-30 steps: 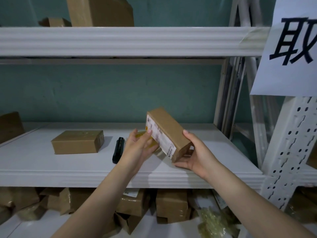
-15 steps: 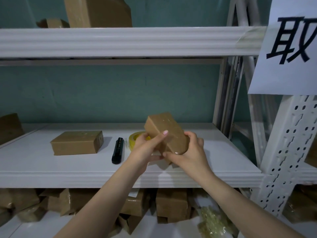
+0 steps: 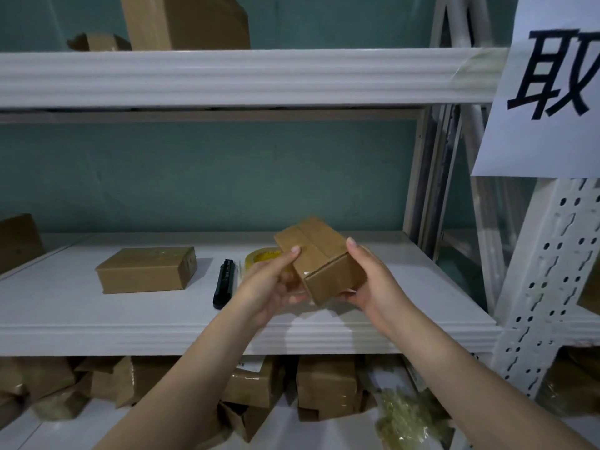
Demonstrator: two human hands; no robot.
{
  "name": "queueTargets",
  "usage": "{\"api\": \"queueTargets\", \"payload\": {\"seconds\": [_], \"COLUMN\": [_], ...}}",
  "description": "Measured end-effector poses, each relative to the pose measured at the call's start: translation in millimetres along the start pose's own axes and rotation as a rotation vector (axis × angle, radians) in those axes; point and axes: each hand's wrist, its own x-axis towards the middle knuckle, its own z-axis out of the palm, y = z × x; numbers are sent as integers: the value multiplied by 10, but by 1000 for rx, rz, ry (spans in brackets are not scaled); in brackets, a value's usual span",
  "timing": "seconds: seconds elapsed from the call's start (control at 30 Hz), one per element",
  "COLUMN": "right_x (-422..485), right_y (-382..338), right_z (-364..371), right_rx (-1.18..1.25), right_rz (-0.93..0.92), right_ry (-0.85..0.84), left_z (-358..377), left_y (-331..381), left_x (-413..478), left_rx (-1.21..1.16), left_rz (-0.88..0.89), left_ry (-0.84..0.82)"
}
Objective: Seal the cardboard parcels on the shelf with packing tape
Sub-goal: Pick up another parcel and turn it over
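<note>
Far left of the fingers, a 2nd box (image 3: 146, 269) lies flat on the shelf (image 3: 97, 323), w/ a black cutter (image 3: 224, 283) nearer. Tape (image 3: 263, 256) peeks out behind the left hand (image 3: 269, 287). That hand and the right hand (image 3: 373, 284) curl round the box (image 3: 319, 258), thumbs on top, held up off the shelf. Looks light & stiff; grip the sides, not the seam.

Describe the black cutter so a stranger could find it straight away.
Look at the white middle shelf, the one level with the hands. Left of the held box lies a flat cardboard parcel; between them, beside the yellowish tape roll, lies the black cutter. It is the only dark, slim, stick-shaped thing there.
</note>
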Motion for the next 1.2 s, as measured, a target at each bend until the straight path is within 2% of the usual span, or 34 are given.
{"api": "queueTargets", "payload": {"seconds": [0.23,0.3,0.37,0.43,0.57,0.67,0.8,0.9,1.07,1.13,1.2], "right_x": [-22,-52,-79,-113,-132,-111,-69,-47,61,105,158], "right_y": [-131,-141,-84,-4,124,141,96,139,-17,-142,-234], "right_z": [14,8,12,49,72,5,-104,-172,-286,-349,-397], "right_rx": [47,-4,-169,-395,-690,-627,-319,-278,-175,-208,-248], "right_rz": [135,163,98,-43,-305,-354,-171,-60,-8,42,129], "right_ry": [-35,-69,-55,20,58,-4,-129,-210,-190,-162,-157], "left_z": [-55,-74,-72,-48,83,75,78,132,45,-95,-221], "left_y": [24,-1,-32,-62,-59,-59,-71,-103,-22,59,122], "left_x": [27,30,52,75,9,2,-18,-6,-29,-31,-48], "left_rx": [0,40,102,164,262,239,69,-46,47,32,132], "left_rz": [18,4,21,56,78,88,80,83,79,123,109], "left_ry": [-22,-30,15,59,-8,-18,-63,-8,66,134,130]}}
